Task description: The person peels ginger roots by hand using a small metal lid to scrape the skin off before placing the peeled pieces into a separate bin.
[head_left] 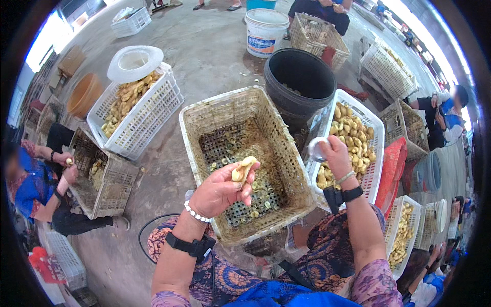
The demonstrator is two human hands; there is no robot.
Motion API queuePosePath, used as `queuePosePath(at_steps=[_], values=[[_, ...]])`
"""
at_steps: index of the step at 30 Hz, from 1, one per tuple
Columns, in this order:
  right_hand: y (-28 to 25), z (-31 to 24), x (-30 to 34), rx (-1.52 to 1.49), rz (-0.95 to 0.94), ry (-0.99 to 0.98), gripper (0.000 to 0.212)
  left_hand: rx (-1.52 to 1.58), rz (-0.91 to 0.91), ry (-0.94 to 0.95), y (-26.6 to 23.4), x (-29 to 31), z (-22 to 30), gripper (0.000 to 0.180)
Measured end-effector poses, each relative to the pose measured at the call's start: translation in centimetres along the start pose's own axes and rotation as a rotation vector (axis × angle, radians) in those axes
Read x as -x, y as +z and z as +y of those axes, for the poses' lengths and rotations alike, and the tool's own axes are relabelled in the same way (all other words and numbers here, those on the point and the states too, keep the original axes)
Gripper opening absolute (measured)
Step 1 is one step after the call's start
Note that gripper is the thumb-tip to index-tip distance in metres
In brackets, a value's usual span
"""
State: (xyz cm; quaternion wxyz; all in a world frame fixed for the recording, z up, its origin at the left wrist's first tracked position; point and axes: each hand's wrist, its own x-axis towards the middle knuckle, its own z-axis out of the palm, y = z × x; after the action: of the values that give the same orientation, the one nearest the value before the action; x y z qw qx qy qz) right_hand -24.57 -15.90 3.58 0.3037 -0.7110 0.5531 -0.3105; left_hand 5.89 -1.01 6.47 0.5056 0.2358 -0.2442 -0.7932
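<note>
In my left hand (220, 189) I hold a pale yellow piece of ginger (244, 169) between thumb and fingers, above a dirty cream plastic crate (186, 138). Scraps and peelings (263, 202) lie on the crate's perforated floor. My right hand (337, 156) is closed on a shiny round metal ring-shaped tool (317, 149); its exact kind does not show. That hand is over the left side of a white crate (379, 153) full of ginger pieces (353, 135).
A black bucket (302, 97) stands beyond the dirty crate. To the left, a white crate (138, 128) of ginger carries a white ring-shaped lid (135, 64). A co-worker (38, 179) sits at far left by another crate (110, 192). A red sack (393, 163) lies right.
</note>
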Motion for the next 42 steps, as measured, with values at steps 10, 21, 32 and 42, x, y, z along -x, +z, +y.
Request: queuePosePath(at_steps=[10,21,32,42], values=[[4.4,-12.5,3.2,-0.376,-0.238,-0.245,0.015,0.164,-0.088,-0.116,0.5,-0.9,-1.7,0.057],[6.1,-13.5,3.5,-0.13,-0.307,-0.528,0.018,0.143,-0.034,-0.172,0.2,0.0,-0.9,0.046],[5.9,-12.9,2.8,-0.228,-0.156,-0.373,0.019,-0.055,0.132,-0.155,0.6,0.6,-1.1,0.064],[7.0,-12.5,1.8,-0.202,-0.114,-0.45,0.02,0.141,0.092,-0.159,-0.8,1.3,-1.6,0.053]])
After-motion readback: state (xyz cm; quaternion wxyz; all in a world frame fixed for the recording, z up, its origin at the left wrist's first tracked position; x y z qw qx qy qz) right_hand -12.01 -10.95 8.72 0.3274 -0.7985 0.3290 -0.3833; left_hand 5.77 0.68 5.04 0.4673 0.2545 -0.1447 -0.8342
